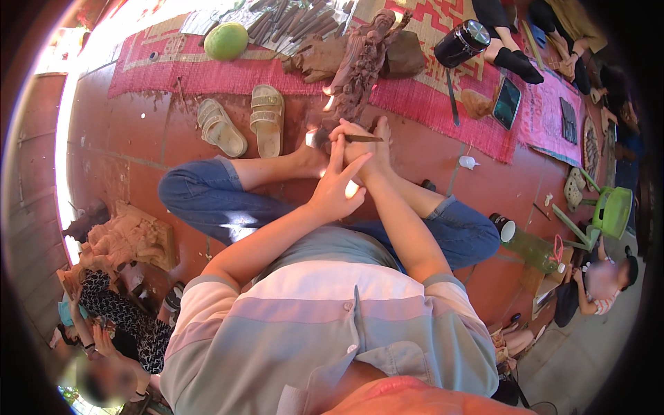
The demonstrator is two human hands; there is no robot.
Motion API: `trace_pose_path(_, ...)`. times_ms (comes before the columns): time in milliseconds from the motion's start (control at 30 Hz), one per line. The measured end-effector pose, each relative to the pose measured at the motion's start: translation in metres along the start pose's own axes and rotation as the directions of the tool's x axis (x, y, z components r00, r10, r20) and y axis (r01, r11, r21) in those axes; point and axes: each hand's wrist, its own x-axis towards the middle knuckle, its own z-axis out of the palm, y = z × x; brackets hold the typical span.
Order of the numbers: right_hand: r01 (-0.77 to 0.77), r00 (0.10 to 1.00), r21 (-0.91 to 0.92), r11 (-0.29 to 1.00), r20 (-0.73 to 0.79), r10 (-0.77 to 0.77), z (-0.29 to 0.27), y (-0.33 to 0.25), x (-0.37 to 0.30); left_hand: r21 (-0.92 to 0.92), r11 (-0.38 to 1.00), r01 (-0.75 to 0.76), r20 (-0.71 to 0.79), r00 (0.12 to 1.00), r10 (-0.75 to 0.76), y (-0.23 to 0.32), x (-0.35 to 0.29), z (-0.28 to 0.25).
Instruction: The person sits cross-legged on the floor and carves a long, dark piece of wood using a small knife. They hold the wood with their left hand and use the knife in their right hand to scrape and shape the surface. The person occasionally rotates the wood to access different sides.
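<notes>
A dark carved wooden statue [360, 66] of a bearded figure leans away from me, its lower end near my bare feet. My right hand [360, 146] is closed just in front of that end, with a thin brown carving tool [365, 139] sticking out to the right. The tool's other end is hidden by fingers. Below and to the left, my left hand [339, 194] has its fingers apart, two of them reaching up to touch my right hand. Whether they also touch the tool cannot be made out.
Behind the statue lie a wood block [403, 55] and many carving tools [294, 24] on a red mat [155, 69]. Around me are a green fruit [226, 41], sandals [267, 121], a dark flask [462, 43], a phone [507, 104], a green stool [613, 213] and another carving [131, 238]. People sit nearby.
</notes>
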Motion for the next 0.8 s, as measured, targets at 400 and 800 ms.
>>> trace_pose_path(400,-0.209,0.978,0.254,0.944,0.042,0.205,0.001,0.007,0.000,-0.002,0.999,-0.034,0.012,0.999,0.034,-0.002,-0.006,0.002)
trace_pose_path(800,0.035,0.992,-0.666,0.745,-0.065,-0.105,-0.008,0.004,-0.002,-0.109,0.993,-0.046,0.099,0.993,0.057,-0.002,0.009,0.002)
